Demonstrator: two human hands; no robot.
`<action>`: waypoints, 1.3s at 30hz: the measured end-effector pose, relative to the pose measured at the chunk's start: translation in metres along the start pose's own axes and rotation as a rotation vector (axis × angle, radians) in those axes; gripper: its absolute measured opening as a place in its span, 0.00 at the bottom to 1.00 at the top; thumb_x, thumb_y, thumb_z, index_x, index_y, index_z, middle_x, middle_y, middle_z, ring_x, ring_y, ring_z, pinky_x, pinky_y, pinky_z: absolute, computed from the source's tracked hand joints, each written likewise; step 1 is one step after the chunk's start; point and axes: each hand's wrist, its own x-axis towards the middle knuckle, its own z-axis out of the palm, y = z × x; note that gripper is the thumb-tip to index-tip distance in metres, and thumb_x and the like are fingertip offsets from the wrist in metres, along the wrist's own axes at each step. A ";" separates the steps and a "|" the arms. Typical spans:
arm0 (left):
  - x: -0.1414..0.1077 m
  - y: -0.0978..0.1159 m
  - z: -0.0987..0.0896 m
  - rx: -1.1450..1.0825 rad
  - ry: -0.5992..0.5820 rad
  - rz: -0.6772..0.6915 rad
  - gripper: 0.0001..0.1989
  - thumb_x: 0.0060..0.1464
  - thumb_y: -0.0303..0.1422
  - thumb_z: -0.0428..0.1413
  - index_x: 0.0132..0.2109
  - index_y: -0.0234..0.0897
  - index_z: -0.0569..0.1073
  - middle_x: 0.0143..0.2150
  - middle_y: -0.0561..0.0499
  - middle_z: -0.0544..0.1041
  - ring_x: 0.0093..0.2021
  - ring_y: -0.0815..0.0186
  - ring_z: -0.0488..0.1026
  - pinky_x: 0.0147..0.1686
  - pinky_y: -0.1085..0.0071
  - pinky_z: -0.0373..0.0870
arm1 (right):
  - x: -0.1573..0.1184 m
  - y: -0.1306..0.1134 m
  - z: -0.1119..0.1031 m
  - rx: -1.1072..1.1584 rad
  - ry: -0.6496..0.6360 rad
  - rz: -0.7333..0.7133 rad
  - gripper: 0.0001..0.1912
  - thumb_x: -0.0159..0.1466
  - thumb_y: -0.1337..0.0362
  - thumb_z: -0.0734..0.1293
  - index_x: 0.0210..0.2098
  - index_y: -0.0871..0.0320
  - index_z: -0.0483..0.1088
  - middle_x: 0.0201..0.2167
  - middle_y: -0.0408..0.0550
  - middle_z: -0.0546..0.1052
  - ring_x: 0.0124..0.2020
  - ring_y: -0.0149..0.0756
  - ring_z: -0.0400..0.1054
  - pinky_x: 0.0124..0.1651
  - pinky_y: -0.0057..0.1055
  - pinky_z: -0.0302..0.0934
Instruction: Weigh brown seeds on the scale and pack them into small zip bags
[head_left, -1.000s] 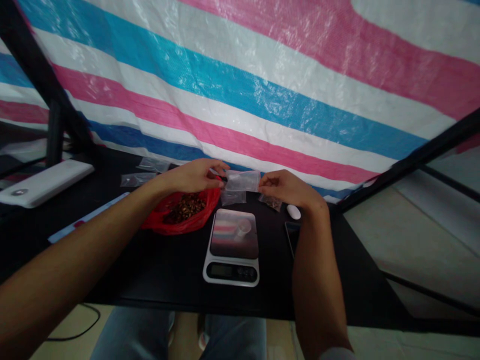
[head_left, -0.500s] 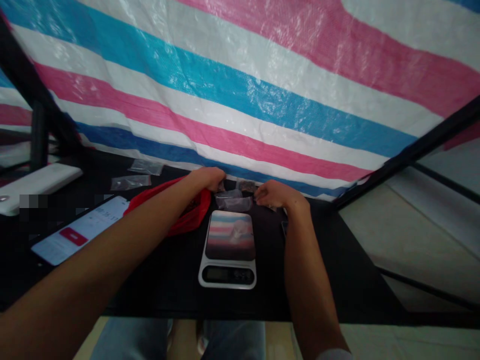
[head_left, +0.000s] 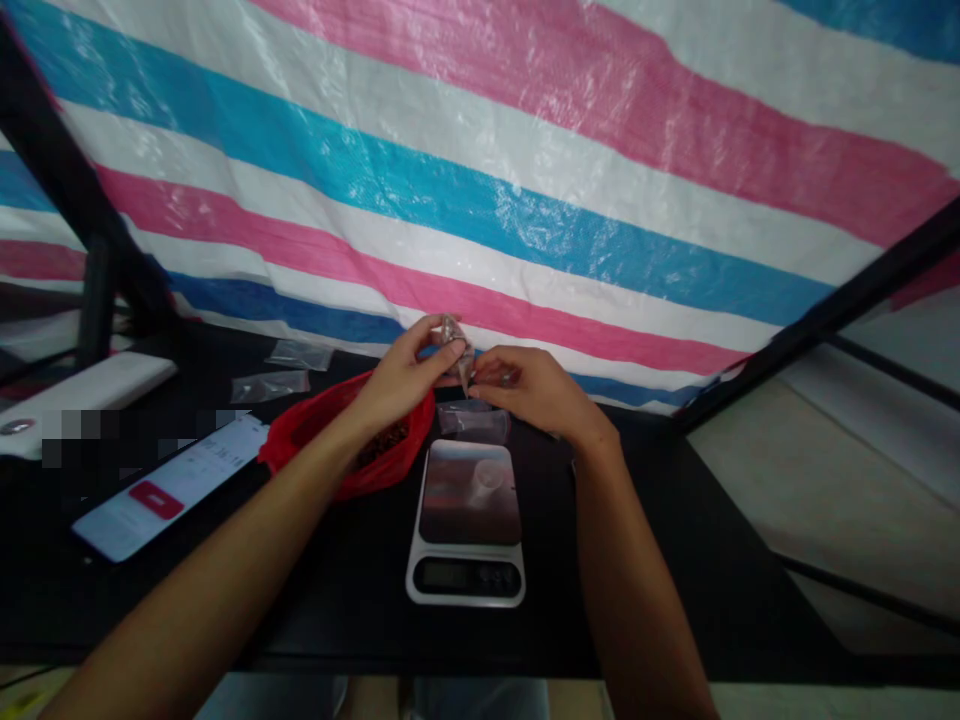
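My left hand (head_left: 409, 372) pinches a small clear plastic bag (head_left: 457, 345) at its top, holding it up above the table. My right hand (head_left: 529, 388) is curled close by, its fingertips at the bag's lower tip; I cannot tell whether they grip it. Any contents of the bag are too small to make out. Under my left wrist lies a red plastic bag (head_left: 341, 438) holding brown dried pieces (head_left: 384, 446), mostly hidden by my forearm. Another clear bag (head_left: 474, 425) lies flat below my hands, behind a digital kitchen scale (head_left: 466, 525).
Several flat clear bags (head_left: 270, 386) lie on the black table (head_left: 315, 610) at left. A lit phone (head_left: 169, 490) and a white power bank (head_left: 75, 395) sit further left. A striped tarp (head_left: 480, 180) hangs behind, with a black frame bar (head_left: 825, 310) at right.
Both hands have risen from the table, and the left now lifts a clear bag between them. The dark pouch seen earlier near the hands is gone from view. The view has tilted slightly.
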 end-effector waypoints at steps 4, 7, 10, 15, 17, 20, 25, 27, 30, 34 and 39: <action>-0.018 -0.010 0.006 -0.133 0.161 -0.040 0.25 0.47 0.46 0.70 0.49 0.41 0.75 0.44 0.50 0.78 0.42 0.62 0.78 0.36 0.70 0.79 | 0.002 -0.010 0.008 -0.017 -0.058 0.002 0.08 0.61 0.62 0.75 0.37 0.59 0.78 0.33 0.45 0.81 0.36 0.36 0.75 0.41 0.32 0.67; -0.021 -0.015 0.008 -0.198 0.245 -0.042 0.24 0.47 0.46 0.70 0.46 0.41 0.73 0.41 0.52 0.77 0.40 0.65 0.78 0.36 0.72 0.79 | 0.001 -0.013 0.010 -0.038 -0.070 0.007 0.07 0.62 0.61 0.75 0.36 0.59 0.77 0.33 0.46 0.81 0.34 0.35 0.75 0.39 0.31 0.66; -0.023 -0.016 0.006 -0.205 0.278 -0.077 0.22 0.47 0.46 0.70 0.43 0.40 0.73 0.40 0.53 0.77 0.38 0.67 0.77 0.34 0.74 0.77 | 0.002 -0.015 0.012 -0.059 -0.085 -0.010 0.05 0.66 0.64 0.70 0.37 0.58 0.78 0.35 0.46 0.82 0.35 0.35 0.75 0.41 0.31 0.66; -0.029 -0.019 0.002 -0.098 0.269 -0.099 0.20 0.48 0.46 0.69 0.39 0.38 0.73 0.38 0.52 0.77 0.37 0.67 0.77 0.37 0.72 0.77 | 0.003 -0.018 0.015 -0.107 -0.079 -0.029 0.06 0.65 0.69 0.67 0.33 0.59 0.77 0.32 0.44 0.80 0.33 0.33 0.73 0.39 0.29 0.64; -0.031 -0.018 0.002 -0.094 0.277 -0.103 0.20 0.48 0.46 0.69 0.39 0.37 0.73 0.38 0.52 0.77 0.36 0.67 0.76 0.36 0.72 0.78 | 0.002 -0.019 0.015 -0.077 -0.098 -0.018 0.05 0.65 0.67 0.68 0.33 0.59 0.76 0.31 0.44 0.80 0.33 0.33 0.72 0.38 0.29 0.64; -0.032 -0.016 0.002 -0.126 0.310 -0.133 0.21 0.47 0.47 0.69 0.38 0.38 0.72 0.37 0.53 0.77 0.36 0.66 0.76 0.35 0.71 0.78 | 0.002 -0.020 0.016 -0.020 -0.123 -0.013 0.05 0.65 0.63 0.70 0.35 0.58 0.77 0.33 0.44 0.80 0.33 0.33 0.73 0.38 0.29 0.65; -0.032 -0.016 0.003 -0.159 0.331 -0.202 0.23 0.44 0.46 0.71 0.38 0.37 0.71 0.37 0.53 0.77 0.36 0.67 0.76 0.32 0.73 0.77 | 0.002 -0.018 0.017 -0.046 -0.130 -0.040 0.06 0.67 0.64 0.68 0.36 0.59 0.77 0.34 0.45 0.81 0.34 0.34 0.74 0.39 0.29 0.65; -0.032 -0.017 0.003 -0.165 0.325 -0.206 0.23 0.44 0.47 0.71 0.38 0.37 0.72 0.36 0.53 0.77 0.35 0.68 0.76 0.32 0.74 0.76 | 0.002 -0.018 0.017 -0.060 -0.128 -0.042 0.07 0.67 0.64 0.68 0.35 0.59 0.77 0.34 0.45 0.81 0.35 0.34 0.74 0.39 0.29 0.64; -0.032 -0.019 0.003 -0.162 0.330 -0.208 0.24 0.44 0.48 0.71 0.38 0.37 0.72 0.37 0.53 0.77 0.35 0.67 0.76 0.31 0.74 0.76 | 0.002 -0.018 0.017 -0.071 -0.128 -0.038 0.06 0.66 0.67 0.68 0.35 0.59 0.77 0.33 0.45 0.81 0.34 0.33 0.74 0.39 0.28 0.64; -0.032 -0.019 0.004 -0.179 0.334 -0.239 0.24 0.42 0.47 0.72 0.39 0.37 0.73 0.38 0.52 0.79 0.36 0.66 0.77 0.32 0.73 0.78 | 0.001 -0.020 0.016 -0.098 -0.115 -0.043 0.06 0.63 0.72 0.67 0.33 0.59 0.76 0.31 0.43 0.79 0.33 0.31 0.72 0.38 0.27 0.62; -0.033 -0.019 0.005 -0.222 0.336 -0.280 0.24 0.41 0.44 0.73 0.39 0.36 0.74 0.38 0.52 0.79 0.36 0.68 0.77 0.31 0.76 0.77 | 0.001 -0.021 0.018 -0.089 -0.121 -0.046 0.05 0.64 0.69 0.67 0.33 0.60 0.75 0.30 0.43 0.79 0.31 0.31 0.71 0.36 0.27 0.61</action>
